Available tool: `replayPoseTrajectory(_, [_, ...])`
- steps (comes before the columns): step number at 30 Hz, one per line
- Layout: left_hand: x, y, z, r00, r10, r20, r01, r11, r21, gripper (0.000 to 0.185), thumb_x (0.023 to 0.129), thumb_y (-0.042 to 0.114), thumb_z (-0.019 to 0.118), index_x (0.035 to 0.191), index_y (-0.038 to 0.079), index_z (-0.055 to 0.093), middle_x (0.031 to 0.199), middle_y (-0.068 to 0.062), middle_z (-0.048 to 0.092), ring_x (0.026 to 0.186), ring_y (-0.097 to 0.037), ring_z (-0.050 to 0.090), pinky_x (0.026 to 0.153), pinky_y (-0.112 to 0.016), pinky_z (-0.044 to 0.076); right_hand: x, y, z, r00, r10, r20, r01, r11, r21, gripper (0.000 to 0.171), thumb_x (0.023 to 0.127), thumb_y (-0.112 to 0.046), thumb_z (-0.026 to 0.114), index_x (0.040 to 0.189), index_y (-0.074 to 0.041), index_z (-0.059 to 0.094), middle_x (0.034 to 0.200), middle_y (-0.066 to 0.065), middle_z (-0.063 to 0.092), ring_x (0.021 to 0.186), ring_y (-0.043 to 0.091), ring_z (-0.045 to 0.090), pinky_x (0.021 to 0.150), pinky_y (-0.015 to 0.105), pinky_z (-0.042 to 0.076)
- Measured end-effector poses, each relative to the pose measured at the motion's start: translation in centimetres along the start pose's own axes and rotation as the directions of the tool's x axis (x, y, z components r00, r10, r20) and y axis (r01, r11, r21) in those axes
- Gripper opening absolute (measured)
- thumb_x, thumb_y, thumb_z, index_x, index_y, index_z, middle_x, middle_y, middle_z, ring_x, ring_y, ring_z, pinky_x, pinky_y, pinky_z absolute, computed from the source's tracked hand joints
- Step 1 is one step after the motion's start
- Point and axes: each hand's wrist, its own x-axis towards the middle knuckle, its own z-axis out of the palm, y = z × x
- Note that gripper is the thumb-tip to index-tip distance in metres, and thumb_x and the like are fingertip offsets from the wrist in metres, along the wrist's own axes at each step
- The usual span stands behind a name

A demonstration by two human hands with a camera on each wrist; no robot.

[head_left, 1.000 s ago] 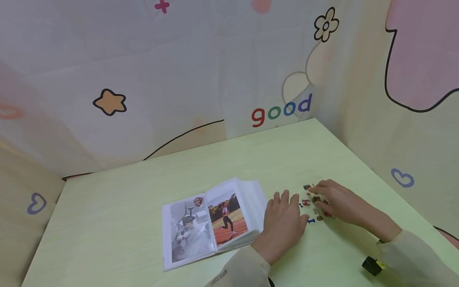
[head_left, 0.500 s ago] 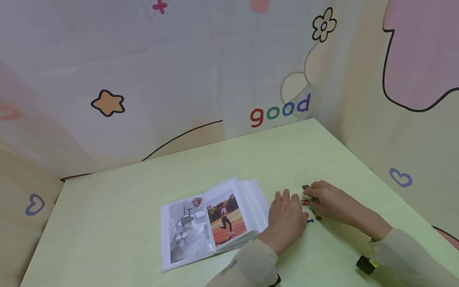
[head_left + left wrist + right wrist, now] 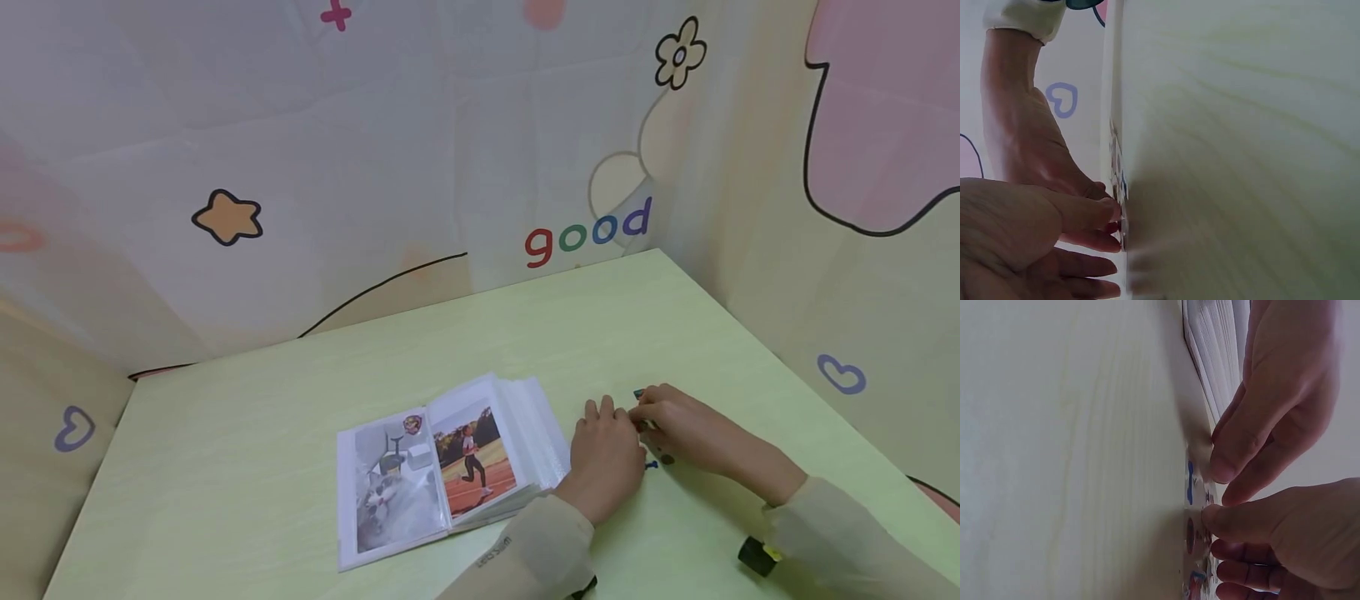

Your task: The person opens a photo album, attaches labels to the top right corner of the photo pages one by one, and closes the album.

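Pale green and wood-grained, the surface (image 3: 300, 433) sits inside a printed cloth backdrop (image 3: 375, 125) of stars, hearts and a flower, with the word "good" (image 3: 588, 232) in red, green and blue letters behind it. An open photo album (image 3: 442, 471) lies in front of me, showing a cat picture and a runner on a red track, with a small round sticker near the top of the left page.

Just right of the album is my sticker sheet (image 3: 651, 437), flat on the surface and mostly hidden under my fingers. My left hand (image 3: 603, 462) rests on its near edge with straight, relaxed fingers, pinning it down. My right hand (image 3: 678, 429) has thumb and fingertips bunched on the sheet; in the right wrist view my thumb presses beside a dark round sticker (image 3: 1190, 534) and a blue one (image 3: 1190, 482), though I cannot tell whether anything is lifted yet.

I judge I am at the peeling step. The next move calls for getting a nail under one sticker's edge while my left hand holds the sheet steady.

A black and yellow object (image 3: 756, 556) lies by my right sleeve. My left cuff carries small writing, too tiny to read.
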Motion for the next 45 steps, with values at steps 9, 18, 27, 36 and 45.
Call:
replayPoseTrajectory(9, [0.24, 0.16, 0.48, 0.999, -0.008, 0.047, 0.007, 0.999, 0.038, 0.032, 0.103, 0.042, 0.061, 0.122, 0.016, 0.066, 0.123, 0.003, 0.052, 0.116, -0.017, 0.044, 0.096, -0.030, 0.042, 0.10, -0.21, 0.07, 1.000, -0.004, -0.003, 0.004, 1.000, -0.014, 0.015, 0.085, 0.005, 0.079, 0.100, 0.000, 0.080, 0.089, -0.003, 0.060, 0.081, 0.014, 0.052, 0.070, 0.029, 0.051])
replayPoseTrajectory(18, [0.18, 0.62, 0.43, 0.992, -0.056, 0.116, 0.051, 0.997, 0.050, 0.056, 0.105, 0.047, 0.055, 0.152, 0.017, 0.050, 0.162, 0.002, 0.037, 0.151, -0.020, 0.030, 0.118, -0.036, 0.033, 0.30, -0.29, -0.27, 1.000, 0.018, 0.016, -0.018, 1.000, 0.015, 0.015, 0.085, 0.006, 0.078, 0.093, -0.007, 0.079, 0.087, -0.007, 0.061, 0.080, 0.011, 0.053, 0.070, 0.029, 0.052])
replayPoseTrajectory(27, [0.24, 0.72, 0.58, 0.990, -0.062, 0.129, 0.054, 0.996, 0.065, 0.061, 0.105, 0.051, 0.053, 0.156, 0.018, 0.046, 0.165, 0.003, 0.034, 0.153, -0.019, 0.027, 0.119, -0.036, 0.032, 0.41, -0.23, -0.51, 1.000, -0.011, 0.021, 0.011, 1.000, 0.028, 0.016, 0.086, 0.006, 0.077, 0.096, -0.007, 0.078, 0.088, -0.007, 0.060, 0.082, 0.012, 0.054, 0.071, 0.030, 0.052])
replayPoseTrajectory(36, [0.06, 0.51, 0.86, 0.996, -0.044, 0.077, 0.038, 0.997, 0.073, 0.059, 0.103, 0.051, 0.056, 0.151, 0.017, 0.051, 0.161, 0.003, 0.038, 0.150, -0.019, 0.031, 0.117, -0.036, 0.034, 0.41, 0.01, -0.41, 1.000, 0.004, 0.022, -0.006, 0.997, 0.080, 0.020, 0.086, 0.006, 0.078, 0.093, -0.012, 0.077, 0.091, -0.008, 0.061, 0.084, 0.013, 0.057, 0.073, 0.031, 0.053])
replayPoseTrajectory(45, [-0.03, 0.38, 1.03, 0.997, -0.043, 0.071, 0.036, 0.994, 0.105, 0.062, 0.103, 0.053, 0.054, 0.154, 0.018, 0.048, 0.163, 0.003, 0.036, 0.151, -0.019, 0.029, 0.117, -0.034, 0.033, 0.54, 0.44, -0.33, 0.999, -0.002, 0.033, -0.001, 0.995, 0.097, 0.021, 0.087, 0.006, 0.076, 0.089, -0.015, 0.074, 0.088, -0.009, 0.062, 0.080, 0.008, 0.056, 0.071, 0.030, 0.053])
